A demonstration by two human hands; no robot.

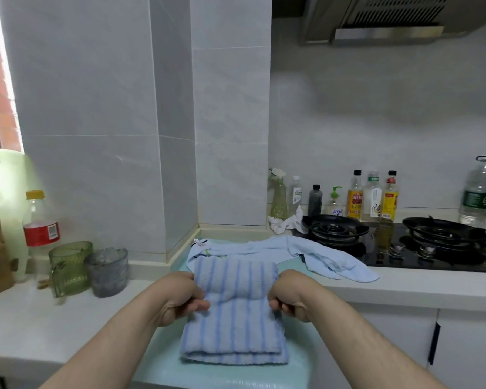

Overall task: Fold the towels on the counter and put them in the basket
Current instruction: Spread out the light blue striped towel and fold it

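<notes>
Pinching the striped towel (pixel 233 332) at both side edges, left hand (pixel 180 297) and right hand (pixel 292 301) level, its long axis pointing away toward the plain towel (pixel 328 256).

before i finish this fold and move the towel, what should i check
1. Left hand grips the striped towel at its side edge: ok.
2. Right hand grips the opposite edge at the same level: ok.
3. Striped towel's lower layers lined up at the near edge: ok.
4. Plain blue towel folded: not ok, it lies crumpled behind, one end beside the hob.
5. Near burner off: ok, no flame shows.
6. Basket ready to receive the towel: cannot tell, none plainly shows.
</notes>
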